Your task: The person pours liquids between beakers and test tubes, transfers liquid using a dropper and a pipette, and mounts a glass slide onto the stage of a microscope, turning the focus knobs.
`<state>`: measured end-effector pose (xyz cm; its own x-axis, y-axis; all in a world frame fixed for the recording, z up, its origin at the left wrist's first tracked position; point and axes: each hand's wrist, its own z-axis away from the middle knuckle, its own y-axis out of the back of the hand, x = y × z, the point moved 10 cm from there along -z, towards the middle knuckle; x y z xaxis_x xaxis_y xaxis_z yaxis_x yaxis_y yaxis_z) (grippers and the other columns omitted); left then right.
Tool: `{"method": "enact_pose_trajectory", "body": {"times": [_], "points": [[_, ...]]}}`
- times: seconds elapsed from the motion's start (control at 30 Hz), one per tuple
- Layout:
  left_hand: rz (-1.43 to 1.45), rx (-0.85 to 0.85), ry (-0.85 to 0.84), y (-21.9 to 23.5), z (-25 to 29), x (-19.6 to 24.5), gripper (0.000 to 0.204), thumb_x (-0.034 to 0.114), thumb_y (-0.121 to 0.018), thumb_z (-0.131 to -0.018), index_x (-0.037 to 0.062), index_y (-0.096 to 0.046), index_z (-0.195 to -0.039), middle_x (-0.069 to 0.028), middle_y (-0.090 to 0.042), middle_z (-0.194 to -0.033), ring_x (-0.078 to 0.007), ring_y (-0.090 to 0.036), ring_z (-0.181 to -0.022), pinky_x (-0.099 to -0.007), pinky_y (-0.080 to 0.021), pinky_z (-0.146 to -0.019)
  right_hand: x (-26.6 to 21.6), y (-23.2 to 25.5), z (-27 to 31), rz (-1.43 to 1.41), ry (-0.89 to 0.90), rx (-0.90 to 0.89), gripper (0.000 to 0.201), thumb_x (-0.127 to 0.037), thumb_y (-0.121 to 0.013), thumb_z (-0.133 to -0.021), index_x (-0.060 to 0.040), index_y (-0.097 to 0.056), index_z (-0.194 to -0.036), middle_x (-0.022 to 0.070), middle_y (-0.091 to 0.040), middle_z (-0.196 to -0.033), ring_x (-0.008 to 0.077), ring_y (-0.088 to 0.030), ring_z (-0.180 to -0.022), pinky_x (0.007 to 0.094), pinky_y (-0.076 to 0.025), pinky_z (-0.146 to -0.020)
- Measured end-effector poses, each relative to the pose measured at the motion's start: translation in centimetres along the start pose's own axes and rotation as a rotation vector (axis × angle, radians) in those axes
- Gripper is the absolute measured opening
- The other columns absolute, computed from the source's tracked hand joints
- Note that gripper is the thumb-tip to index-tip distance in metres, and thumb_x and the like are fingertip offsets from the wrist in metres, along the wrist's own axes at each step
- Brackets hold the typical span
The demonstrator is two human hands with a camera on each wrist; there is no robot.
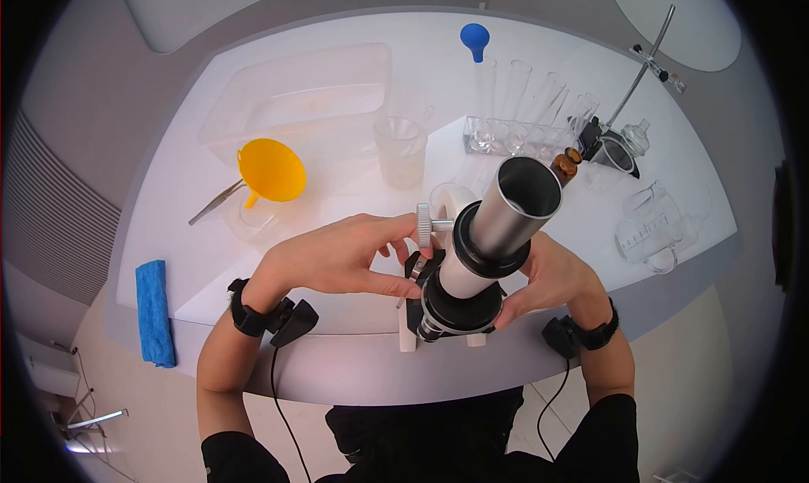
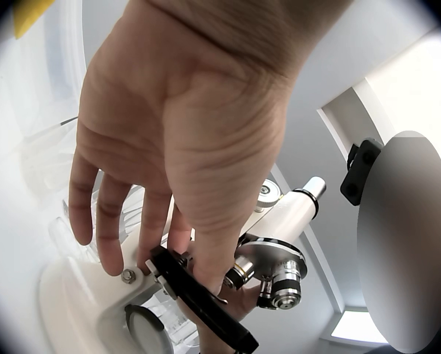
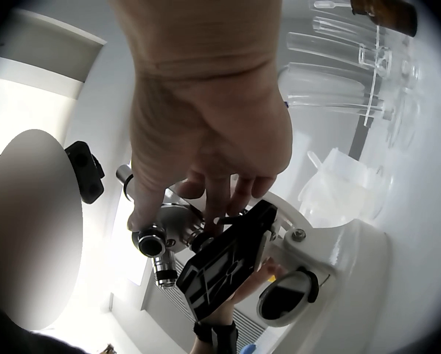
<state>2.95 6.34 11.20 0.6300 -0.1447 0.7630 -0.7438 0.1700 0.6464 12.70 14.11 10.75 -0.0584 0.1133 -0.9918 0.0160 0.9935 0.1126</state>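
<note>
A white and black microscope (image 1: pixel 465 279) with a metal eyepiece tube stands at the table's front edge, between both hands. My left hand (image 1: pixel 337 254) is at its left side, below the coarse focus knob (image 1: pixel 424 225). In the left wrist view the thumb and index finger pinch at the black stage (image 2: pixel 198 299), while the other fingers stretch past it. My right hand (image 1: pixel 558 272) reaches round the right side. Its thumb lies on the nosepiece (image 3: pixel 178 218) beside the objectives, with its fingers bent behind. Under the stage sits a round mirror (image 3: pixel 283 301).
Behind the microscope stand a plastic beaker (image 1: pixel 401 156) and a rack (image 1: pixel 506 136) of test tubes. A brown bottle (image 1: pixel 565 168) and stand (image 1: pixel 630 95) are right, with glass measuring vessels (image 1: pixel 653 226). Left are a yellow funnel (image 1: pixel 271 169), clear tub (image 1: pixel 295 112) and blue cloth (image 1: pixel 154 313).
</note>
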Motion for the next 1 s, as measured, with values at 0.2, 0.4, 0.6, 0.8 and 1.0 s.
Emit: {"method": "enact_pose_trajectory", "body": {"times": [0.2,0.4,0.6,0.8,1.0], "points": [[0.004,0.025,-0.040,0.1,0.0,0.0,0.051,0.044,-0.073,-0.084,0.0079,-0.054,-0.115,-0.0080,-0.067,-0.108,-0.0247,-0.066,-0.092,-0.0361,-0.051,-0.070,-0.8,-0.6,-0.2,0.072,0.041,-0.019,0.057,-0.028,-0.093,-0.061,-0.0125,-0.042,-0.081,0.0014,-0.048,-0.090,0.0185,-0.046,-0.100,0.0326,-0.039,-0.090],[-0.023,0.006,-0.012,-0.1,0.0,-0.1,0.050,0.044,-0.073,-0.084,0.0079,-0.054,-0.114,-0.0085,-0.067,-0.109,-0.0245,-0.066,-0.092,-0.0360,-0.052,-0.071,-1.8,0.3,0.3,0.161,0.083,0.090,0.056,-0.023,-0.094,-0.059,-0.0118,-0.044,-0.081,0.0016,-0.057,-0.086,0.0145,-0.056,-0.086,0.0283,-0.044,-0.078],[-0.014,0.017,-0.025,0.0,0.2,0.1,0.050,0.044,-0.072,-0.085,0.0083,-0.054,-0.115,-0.0096,-0.067,-0.109,-0.0252,-0.066,-0.092,-0.0364,-0.052,-0.071,-0.7,0.7,0.8,-0.127,0.004,0.026,0.053,-0.022,-0.093,-0.062,-0.0128,-0.045,-0.082,0.0060,-0.068,-0.088,0.0117,-0.058,-0.084,0.0273,-0.043,-0.079],[-0.015,0.034,-0.049,0.1,0.0,0.3,0.053,0.044,-0.072,-0.084,0.0086,-0.053,-0.119,-0.0094,-0.067,-0.106,-0.0252,-0.066,-0.093,-0.0361,-0.052,-0.070,-0.9,0.4,0.0,-0.010,0.066,0.069,0.052,-0.035,-0.090,-0.067,-0.0126,-0.046,-0.085,0.0022,-0.056,-0.091,0.0159,-0.052,-0.094,0.0325,-0.038,-0.090],[-0.004,0.022,-0.060,0.0,-0.1,0.3,0.054,0.042,-0.073,-0.084,0.0088,-0.053,-0.121,-0.0074,-0.066,-0.109,-0.0246,-0.065,-0.093,-0.0338,-0.052,-0.066,0.2,-0.5,0.0,-0.099,-0.031,0.016,0.057,-0.039,-0.091,-0.065,-0.0115,-0.046,-0.085,0.0017,-0.045,-0.097,0.0179,-0.046,-0.095,0.0339,-0.037,-0.093]]}}
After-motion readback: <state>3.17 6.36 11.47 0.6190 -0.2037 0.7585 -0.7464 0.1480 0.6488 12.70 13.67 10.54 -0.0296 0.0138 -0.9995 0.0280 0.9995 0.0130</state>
